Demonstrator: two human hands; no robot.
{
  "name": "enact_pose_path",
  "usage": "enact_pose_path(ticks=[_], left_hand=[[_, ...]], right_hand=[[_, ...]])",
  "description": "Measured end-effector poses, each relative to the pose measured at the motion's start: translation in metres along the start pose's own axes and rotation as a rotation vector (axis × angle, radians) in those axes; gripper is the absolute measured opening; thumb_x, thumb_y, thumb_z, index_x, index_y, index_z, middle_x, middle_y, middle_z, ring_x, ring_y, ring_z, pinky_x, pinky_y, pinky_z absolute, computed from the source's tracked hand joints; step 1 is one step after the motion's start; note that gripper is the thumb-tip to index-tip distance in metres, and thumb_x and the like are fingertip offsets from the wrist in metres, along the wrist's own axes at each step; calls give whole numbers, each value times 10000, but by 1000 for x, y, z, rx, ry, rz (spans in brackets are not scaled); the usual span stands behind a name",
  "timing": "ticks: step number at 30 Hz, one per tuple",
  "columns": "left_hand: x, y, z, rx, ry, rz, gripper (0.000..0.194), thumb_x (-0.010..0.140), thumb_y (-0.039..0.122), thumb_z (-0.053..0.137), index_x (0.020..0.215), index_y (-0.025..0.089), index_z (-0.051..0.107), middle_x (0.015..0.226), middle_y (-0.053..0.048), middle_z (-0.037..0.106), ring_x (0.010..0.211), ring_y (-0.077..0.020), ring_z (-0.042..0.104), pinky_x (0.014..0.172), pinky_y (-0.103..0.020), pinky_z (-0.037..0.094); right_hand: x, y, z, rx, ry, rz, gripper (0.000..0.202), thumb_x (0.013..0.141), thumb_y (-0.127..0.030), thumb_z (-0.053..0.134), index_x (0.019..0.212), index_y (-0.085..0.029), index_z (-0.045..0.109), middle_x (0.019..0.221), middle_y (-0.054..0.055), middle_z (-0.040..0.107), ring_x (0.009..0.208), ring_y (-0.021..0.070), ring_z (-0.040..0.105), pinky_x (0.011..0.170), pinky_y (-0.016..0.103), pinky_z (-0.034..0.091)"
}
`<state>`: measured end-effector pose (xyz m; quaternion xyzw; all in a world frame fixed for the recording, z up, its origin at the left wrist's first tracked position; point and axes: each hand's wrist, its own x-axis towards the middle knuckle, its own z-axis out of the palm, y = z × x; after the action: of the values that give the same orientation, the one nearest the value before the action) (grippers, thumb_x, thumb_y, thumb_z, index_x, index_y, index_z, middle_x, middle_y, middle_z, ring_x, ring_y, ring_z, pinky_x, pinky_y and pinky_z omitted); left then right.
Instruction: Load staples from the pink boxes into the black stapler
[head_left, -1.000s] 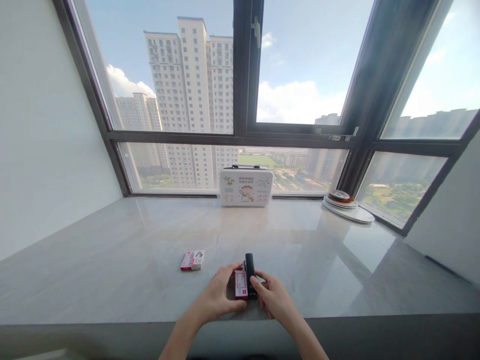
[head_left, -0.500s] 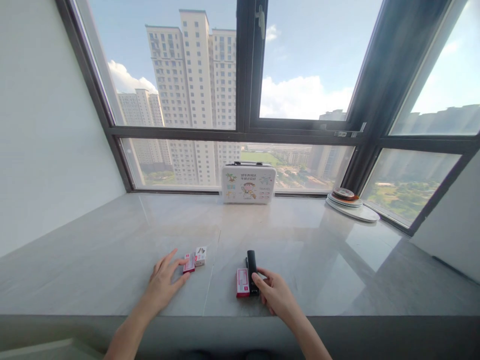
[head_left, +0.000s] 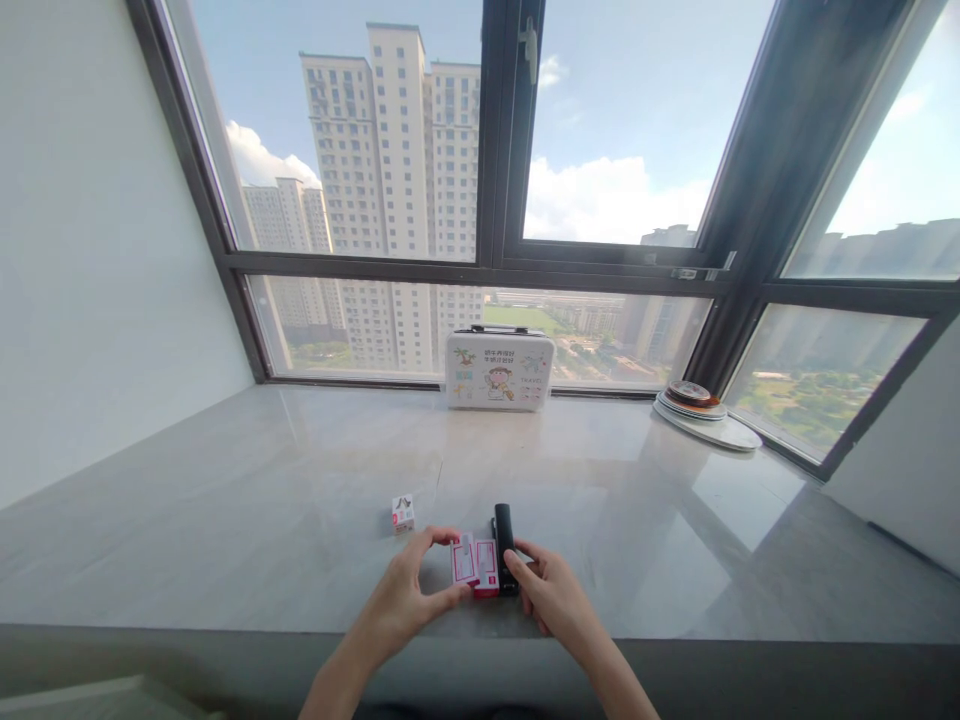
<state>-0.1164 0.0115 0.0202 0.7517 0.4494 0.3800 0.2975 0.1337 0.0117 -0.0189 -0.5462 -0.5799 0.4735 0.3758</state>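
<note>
My left hand [head_left: 409, 590] pinches a small pink-and-white box [head_left: 464, 560] between thumb and fingers, by its near and far ends. This box lies right against a second pink-and-white box [head_left: 487, 568], slightly overlapping its left side in view. Along that second box's right side is a black stapler [head_left: 505, 548], its length pointing away from me. My right hand [head_left: 551, 590] grips the stapler near its close end, thumb on top and fingers around the right side. A small white-and-red box with a dark picture on top [head_left: 403, 512] sits by itself beyond my left hand.
A white case with cartoon prints [head_left: 500, 370] stands upright against the window. Stacked round plates or discs [head_left: 705, 415] lie in the back right corner. The grey marble sill [head_left: 225, 520] ends in a front edge just before me.
My left hand has taken hold of the pink-and-white box beside the white-and-red one and carried it right, up against the box next to the stapler. My right hand stays on the stapler.
</note>
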Motion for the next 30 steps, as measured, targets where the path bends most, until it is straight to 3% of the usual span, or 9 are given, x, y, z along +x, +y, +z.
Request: enact_pose_path(ticks=[6, 11, 14, 17, 19, 21, 22, 26, 30], left_hand=[[26, 8, 29, -154, -188, -34, 682, 677, 370, 829, 1301, 270, 573, 1188, -33, 691, 1081, -261, 640, 957, -354, 499], [28, 6, 33, -150, -200, -27, 735, 649, 364, 847, 1322, 269, 569, 1173, -30, 688, 1034, -248, 646, 924, -344, 508], [28, 9, 33, -153, -186, -6, 813, 658, 412, 847, 1389, 279, 518, 1291, -60, 638, 1145, -268, 607, 989, -362, 482], [32, 1, 20, -130, -32, 6, 634, 799, 529, 716, 1350, 270, 539, 1342, -72, 598, 1219, -253, 560, 1011, -341, 453], [37, -14, 0, -32, 194, -72, 430, 920, 573, 524, 1170, 238, 619, 1151, -62, 667, 1060, -221, 617, 905, -310, 476], [41, -33, -23, 165, 418, -245, 426, 946, 598, 431, 953, 222, 631, 876, -25, 665, 811, -195, 618, 751, -282, 460], [42, -42, -34, 277, 435, -341, 440, 942, 611, 422, 864, 226, 620, 779, -7, 639, 733, -190, 597, 688, -274, 429], [45, -61, -48, 408, 254, -424, 485, 918, 624, 451, 647, 234, 549, 577, 22, 554, 562, -178, 531, 565, -261, 290], [52, -49, -16, 452, 123, -295, 518, 962, 601, 382, 647, 230, 560, 584, 14, 570, 570, -169, 531, 586, -261, 244]], right_hand=[[0, -2, 0, -10, -6, -6, 723, 909, -694, 479, 1379, -152, 563, 476, -67, 514, 297, 88, 410, 309, 180, 270], [0, -1, 0, -1, -25, -3, 760, 896, -731, 462, 1384, -156, 553, 464, -74, 496, 288, 94, 404, 307, 187, 268], [-1, 0, -2, 38, -27, 20, 803, 896, -753, 432, 1418, -149, 517, 498, -68, 508, 312, 95, 405, 323, 197, 274], [-5, 1, -5, 73, 36, 20, 844, 876, -735, 504, 1471, -138, 453, 578, -64, 514, 403, 94, 433, 391, 208, 331], [-8, 2, -6, 49, 85, -29, 870, 833, -681, 625, 1482, -132, 442, 642, -53, 526, 523, 109, 489, 494, 217, 400], [-12, 2, -5, -5, 97, -69, 901, 779, -616, 729, 1487, -137, 443, 691, -44, 541, 625, 126, 519, 579, 227, 424], [-13, 2, -4, -36, 94, -74, 918, 753, -586, 766, 1490, -144, 442, 701, -45, 541, 645, 131, 519, 590, 231, 418], [-12, 0, -1, -111, 74, -51, 952, 697, -479, 833, 1498, -149, 437, 678, -60, 516, 633, 132, 499, 558, 233, 372], [-12, -6, -1, -144, 55, -71, 872, 685, -401, 837, 1452, -165, 497, 668, -60, 515, 629, 133, 496, 555, 231, 350]])
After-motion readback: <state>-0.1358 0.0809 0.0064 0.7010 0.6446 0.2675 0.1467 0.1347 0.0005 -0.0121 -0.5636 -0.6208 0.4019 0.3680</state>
